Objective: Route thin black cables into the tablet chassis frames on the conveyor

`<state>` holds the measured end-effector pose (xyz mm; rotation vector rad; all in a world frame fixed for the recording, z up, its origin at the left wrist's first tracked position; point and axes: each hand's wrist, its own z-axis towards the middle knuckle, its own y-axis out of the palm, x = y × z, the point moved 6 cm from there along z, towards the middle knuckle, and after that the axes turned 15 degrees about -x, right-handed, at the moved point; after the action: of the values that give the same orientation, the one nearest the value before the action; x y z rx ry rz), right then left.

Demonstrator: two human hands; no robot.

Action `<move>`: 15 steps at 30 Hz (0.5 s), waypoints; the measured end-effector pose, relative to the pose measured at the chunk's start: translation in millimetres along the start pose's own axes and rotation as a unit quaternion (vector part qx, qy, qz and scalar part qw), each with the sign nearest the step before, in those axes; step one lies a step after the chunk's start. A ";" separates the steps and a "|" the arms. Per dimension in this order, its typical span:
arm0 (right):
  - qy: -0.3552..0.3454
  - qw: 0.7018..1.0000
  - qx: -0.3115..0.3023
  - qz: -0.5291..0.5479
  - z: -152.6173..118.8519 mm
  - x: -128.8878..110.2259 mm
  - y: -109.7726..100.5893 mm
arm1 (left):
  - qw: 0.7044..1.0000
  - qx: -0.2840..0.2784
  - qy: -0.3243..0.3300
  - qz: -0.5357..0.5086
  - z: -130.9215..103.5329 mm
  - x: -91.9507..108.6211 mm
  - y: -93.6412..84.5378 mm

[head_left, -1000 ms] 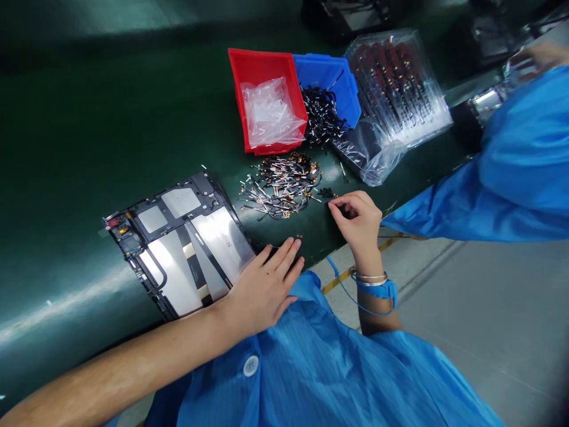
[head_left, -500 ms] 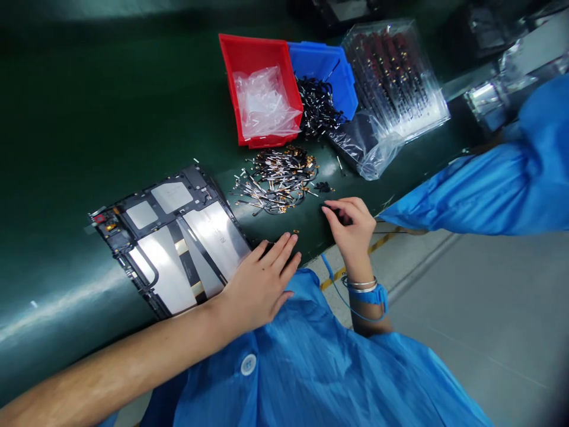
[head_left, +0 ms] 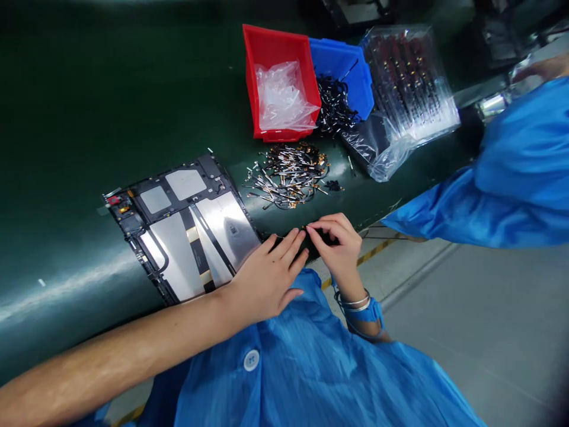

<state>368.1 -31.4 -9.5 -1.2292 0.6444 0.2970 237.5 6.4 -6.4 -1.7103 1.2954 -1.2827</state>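
My left hand lies flat with its fingers stretched out at the table's front edge. Past its fingertips shows a tiny gold-coloured end; whatever it belongs to is hidden under the fingers. Thumb and forefinger of my right hand are pinched together right at that end, and what they hold is too small to make out. Just beyond both hands lies a pile of thin black cables with silver and gold ends. Beside it sits a little heap of small black pieces.
An opened tablet-like device with silver plates lies left of my hands. Behind the pile stand a red bin holding clear plastic bags and a blue bin of black cables. Clear trays stand right; a co-worker's blue sleeve reaches in.
My right hand has moved left, from near the small black pieces to my left hand's fingertips. My left hand stays flat. The whole view has shifted slightly.
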 end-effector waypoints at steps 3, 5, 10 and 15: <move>-0.040 0.999 -0.009 -0.026 0.8 -3.5 0.9 | 1.000 -0.003 0.004 0.002 0.1 0.2 -0.1; -0.067 0.997 -0.009 -0.046 -0.9 -6.6 0.2 | 1.000 -0.004 0.004 0.004 0.3 0.1 0.4; -0.118 0.987 -0.003 -0.111 -10.1 -12.6 -0.1 | 1.000 0.001 -0.002 0.010 0.5 -0.2 1.3; -0.108 0.985 0.000 -0.134 -19.4 -17.8 2.2 | 1.000 0.000 0.000 0.009 0.8 0.0 1.5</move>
<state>347.2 -46.5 -4.2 -1.2461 0.2871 0.2004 237.7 5.8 -8.1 -1.6964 1.3079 -1.2722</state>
